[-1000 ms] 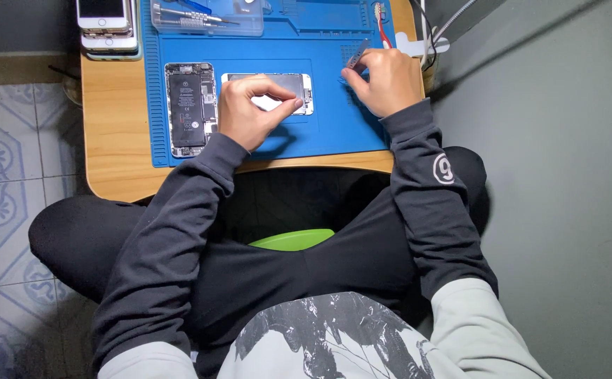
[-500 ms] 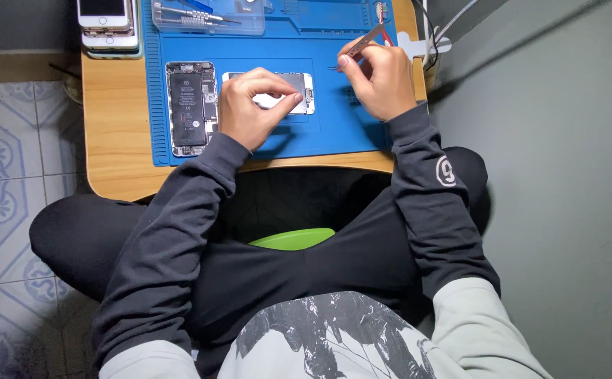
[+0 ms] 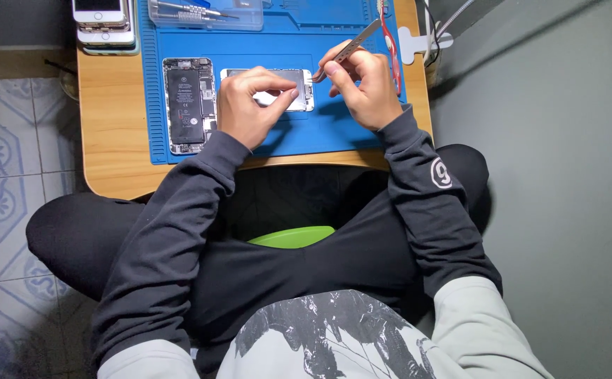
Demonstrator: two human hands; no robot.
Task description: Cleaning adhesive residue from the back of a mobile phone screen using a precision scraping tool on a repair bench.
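While your left hand (image 3: 244, 109) curls over the phone screen panel (image 3: 278, 88) on the blue mat (image 3: 334, 126), thumb and forefinger pinching its near edge, your right hand (image 3: 362, 88) is closed around metal tweezers (image 3: 344, 50) whose tip meets the panel's right end. Just left of the panel, on the same mat, lies an opened phone body (image 3: 188, 105); a clear parts box (image 3: 204, 14) sits at the mat's far edge, and stacked phones (image 3: 103, 21) rest on the wooden table (image 3: 109, 140).
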